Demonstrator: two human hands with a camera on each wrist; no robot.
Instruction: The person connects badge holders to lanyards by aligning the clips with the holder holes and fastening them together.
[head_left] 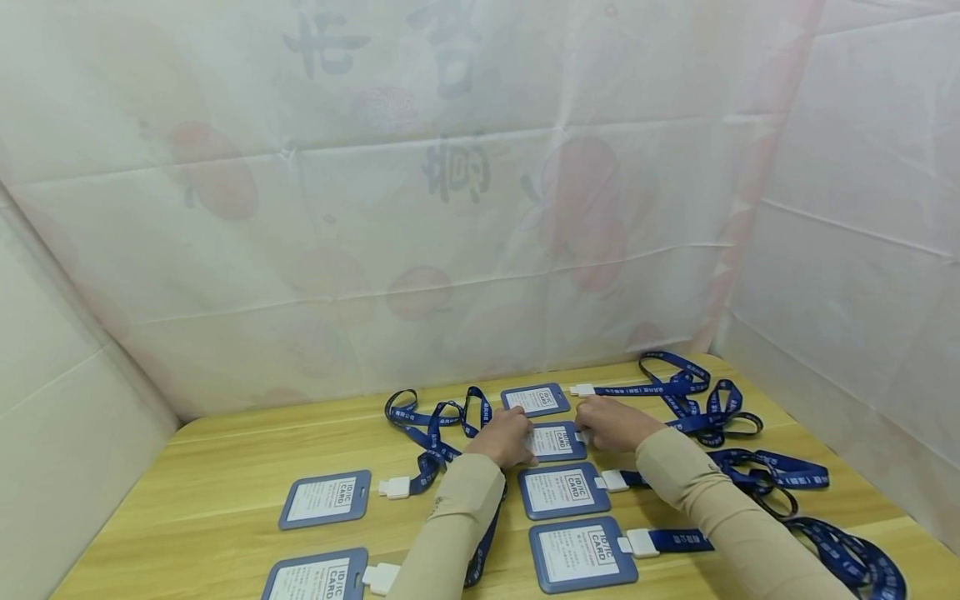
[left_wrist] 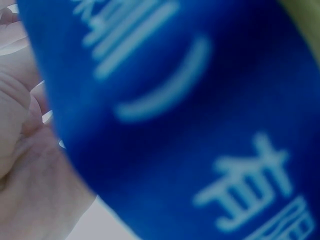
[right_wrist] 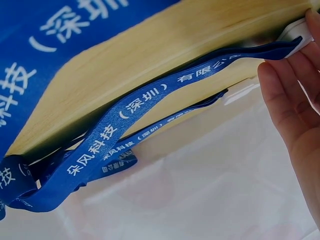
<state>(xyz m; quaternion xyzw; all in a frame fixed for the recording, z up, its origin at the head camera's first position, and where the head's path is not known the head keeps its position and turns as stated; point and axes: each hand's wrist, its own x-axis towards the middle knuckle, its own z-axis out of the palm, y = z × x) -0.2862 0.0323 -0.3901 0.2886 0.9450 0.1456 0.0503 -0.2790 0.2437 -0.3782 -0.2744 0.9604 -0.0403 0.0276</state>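
Note:
In the head view a blue-framed ID card holder [head_left: 557, 442] lies second from the back in the right-hand column. My left hand [head_left: 506, 437] grips its left edge, covering part of it. At its opposite end my right hand [head_left: 615, 423] pinches the white clip [right_wrist: 295, 31] of a navy lanyard, as the right wrist view shows. From that clip the lanyard strap [right_wrist: 127, 107] with white lettering runs away from the fingers. Another blue strap [left_wrist: 165, 130] fills most of the left wrist view, blurred, hiding much of the left hand there.
Behind lies another card holder [head_left: 536, 400]; two more, including the front one [head_left: 583, 556], lie nearer. Two holders, one at mid-left [head_left: 325, 500], sit on the left. Bunched lanyards [head_left: 847, 550] cover the right side of the wooden table [head_left: 195, 483]. A fabric wall [head_left: 337, 217] stands behind.

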